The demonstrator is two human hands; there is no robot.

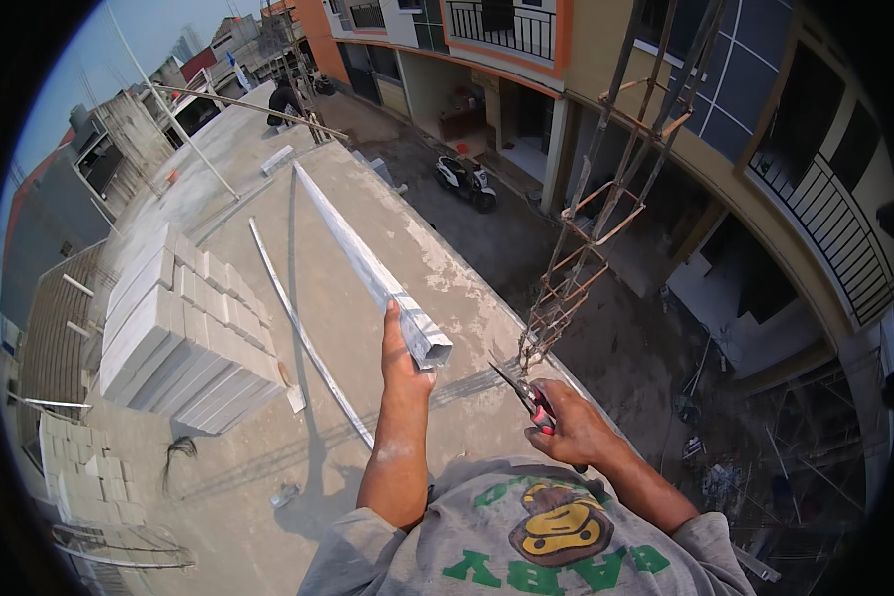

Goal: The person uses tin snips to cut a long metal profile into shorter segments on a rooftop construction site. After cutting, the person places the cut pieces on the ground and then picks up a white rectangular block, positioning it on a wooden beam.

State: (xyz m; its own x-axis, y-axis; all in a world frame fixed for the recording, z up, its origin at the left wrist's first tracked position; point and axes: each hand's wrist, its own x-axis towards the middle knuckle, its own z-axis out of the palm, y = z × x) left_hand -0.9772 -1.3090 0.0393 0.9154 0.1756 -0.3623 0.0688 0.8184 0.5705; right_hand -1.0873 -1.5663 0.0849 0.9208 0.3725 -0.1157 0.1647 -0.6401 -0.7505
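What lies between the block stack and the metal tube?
Head view: a long thin strip and a small pale piece lie on the concrete between the block stack and metal tube.

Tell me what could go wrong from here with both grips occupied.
1. The left grip holds the long metal tube near one end, so the tube may swing or tip if that hold slips.
2. The right grip has the red-handled tool close to the edge of the slab; dropped, it might fall to the lane below.
3. The rebar column stands near the tool, and its exposed bars could snag it.
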